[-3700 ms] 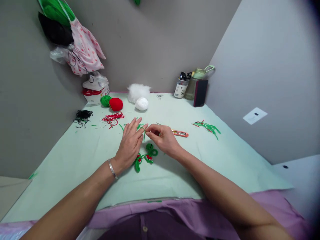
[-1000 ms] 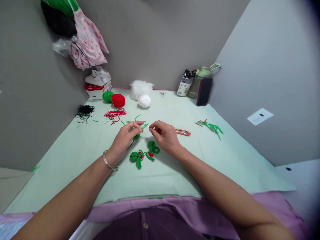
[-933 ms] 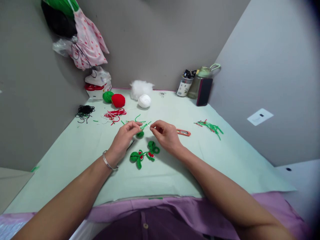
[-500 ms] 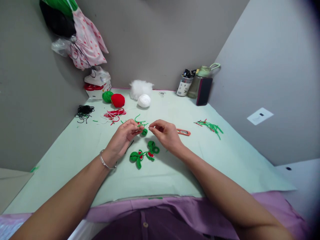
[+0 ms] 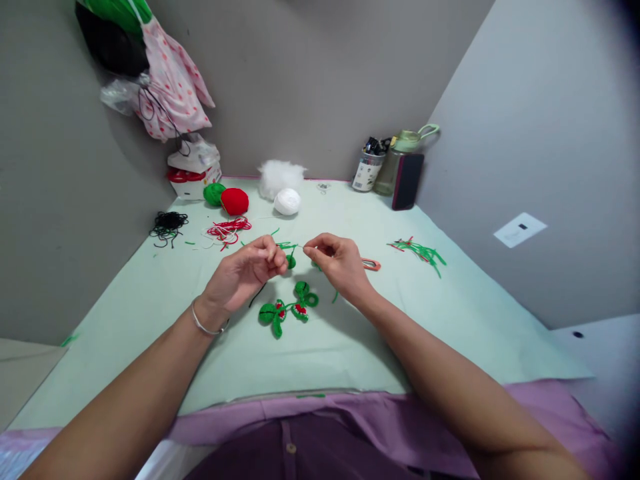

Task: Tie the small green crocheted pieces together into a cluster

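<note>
Above the middle of the table, my left hand [image 5: 253, 270] is closed, its fingers curled by a small green crocheted piece [image 5: 291, 262], which is partly hidden behind the fingertips. Green yarn [image 5: 286, 246] stretches from there towards my right hand [image 5: 336, 263]. Thumb and forefinger of the right are pinched on something thin and pale, too small to name. Below both hands lie two joined green crocheted plants [image 5: 287, 309], with round heads and red-and-white mouths. An orange-handled cutter [image 5: 371, 265] lies beyond my right hand, partly covered by it.
Black yarn [image 5: 169, 225] and red and white strands [image 5: 229, 231] lie at left. Behind are green [image 5: 214, 194], red [image 5: 235, 201] and white [image 5: 287, 201] yarn balls, and stuffing [image 5: 281, 177]. Green scraps [image 5: 420, 252] lie right; a phone [image 5: 408, 182], bottle [image 5: 389, 175] and pen cup [image 5: 367, 171] stand behind.
My left fingers have curled in more and the hand has turned. My right hand has shifted slightly right, with a strand now visible between the hands.
</note>
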Available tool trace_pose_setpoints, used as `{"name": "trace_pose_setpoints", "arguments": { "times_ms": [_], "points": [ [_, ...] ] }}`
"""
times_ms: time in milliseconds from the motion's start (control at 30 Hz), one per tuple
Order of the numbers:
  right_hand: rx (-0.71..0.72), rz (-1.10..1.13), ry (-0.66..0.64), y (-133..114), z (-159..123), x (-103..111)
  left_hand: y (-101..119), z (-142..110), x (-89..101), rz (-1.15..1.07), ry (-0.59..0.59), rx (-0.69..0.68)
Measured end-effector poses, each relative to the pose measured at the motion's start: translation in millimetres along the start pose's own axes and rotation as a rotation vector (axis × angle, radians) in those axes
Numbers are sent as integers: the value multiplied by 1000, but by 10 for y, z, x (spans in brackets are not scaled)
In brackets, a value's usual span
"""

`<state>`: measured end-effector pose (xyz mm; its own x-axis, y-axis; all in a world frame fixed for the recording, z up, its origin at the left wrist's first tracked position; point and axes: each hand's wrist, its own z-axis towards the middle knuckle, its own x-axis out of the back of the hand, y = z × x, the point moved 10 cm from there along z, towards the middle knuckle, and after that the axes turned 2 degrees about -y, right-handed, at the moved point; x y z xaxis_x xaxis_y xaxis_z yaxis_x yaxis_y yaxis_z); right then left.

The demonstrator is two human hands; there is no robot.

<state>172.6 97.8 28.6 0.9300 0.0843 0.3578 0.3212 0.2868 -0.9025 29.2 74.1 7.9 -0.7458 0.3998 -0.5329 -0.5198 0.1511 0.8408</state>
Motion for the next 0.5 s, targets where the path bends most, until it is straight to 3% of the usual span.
{"name": "trace_pose_setpoints", "arguments": {
  "times_ms": [167,333,500],
  "points": [
    [3,-53,-31,-23,-10,-27,169,-41,240,338,299,-197],
    [53,-99,-75,-106,-52,-104,154,-60,141,754,305,-246],
    [24,-85,-47,-67,-37,-67,188,-85,219,781,380,-249]
  ]
}}
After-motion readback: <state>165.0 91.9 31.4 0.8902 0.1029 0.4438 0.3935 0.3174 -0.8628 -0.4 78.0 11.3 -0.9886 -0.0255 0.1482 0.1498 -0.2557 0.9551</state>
